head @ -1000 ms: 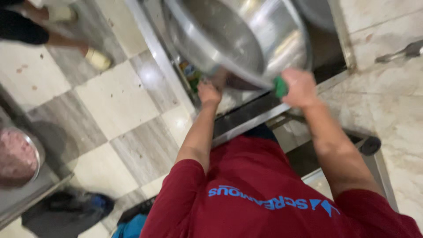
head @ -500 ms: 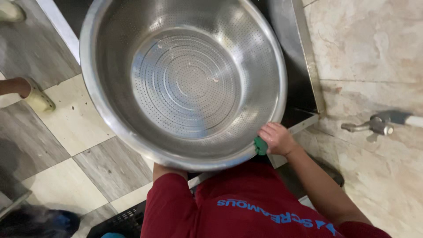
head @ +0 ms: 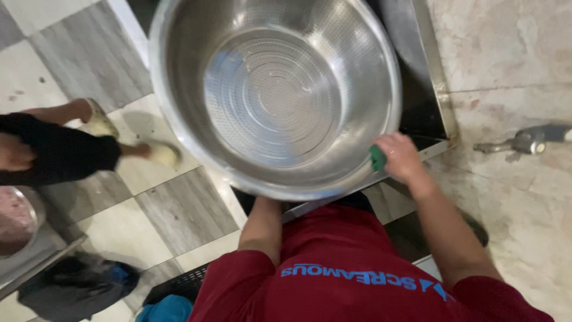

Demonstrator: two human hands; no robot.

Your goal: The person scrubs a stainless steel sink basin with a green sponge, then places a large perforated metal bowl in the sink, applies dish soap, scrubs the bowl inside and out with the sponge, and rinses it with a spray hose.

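Observation:
A large steel bowl [head: 274, 95] with a perforated bottom fills the upper middle, its inside facing me. My left forearm runs up under its near rim; my left hand is hidden beneath the bowl and bears it. My right hand [head: 398, 158] is at the bowl's lower right rim, fingers closed on a small green scrubber [head: 377, 158] that presses against the rim's edge. My red shirt [head: 357, 280] fills the bottom of the view.
Behind the bowl is a steel sink edge [head: 438, 89], against a marble wall with a metal tap [head: 524, 142] at right. Another person's legs in pale sandals [head: 161, 154] stand on the checkered floor at left. A metal bowl of pink stuff [head: 15, 220] and a dark bag [head: 71, 286] are at lower left.
The bowl has turned from showing its outside to showing its inside. My right hand with the scrubber stays at the rim. The other person's legs have stepped closer at left.

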